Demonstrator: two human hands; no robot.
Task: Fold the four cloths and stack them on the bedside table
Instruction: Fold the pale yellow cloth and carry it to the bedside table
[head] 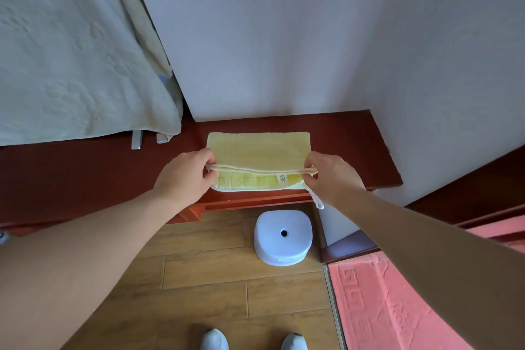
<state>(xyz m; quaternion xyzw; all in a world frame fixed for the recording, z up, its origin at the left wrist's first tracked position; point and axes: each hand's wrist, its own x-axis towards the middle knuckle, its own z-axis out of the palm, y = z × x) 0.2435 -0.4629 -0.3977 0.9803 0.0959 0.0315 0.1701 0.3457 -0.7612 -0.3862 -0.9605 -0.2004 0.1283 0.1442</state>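
Observation:
A pale yellow cloth [257, 148] lies on the dark red bedside table [349, 145], partly folded, with a white label showing on its lower layer. My left hand [186, 176] pinches the left end of the cloth's raised front edge. My right hand [329, 176] pinches the right end of the same edge. That edge is lifted a little above the layer beneath it. A white hanging loop dangles from the cloth's right corner below my right hand. No other cloths are in view.
A bed with a pale green cover [71, 51] stands at the left, against the table. White walls [284, 37] close off the back and right. On the wooden floor below sit a white plastic stool [282, 237] and a pink mat [397, 307]. My feet show at the bottom.

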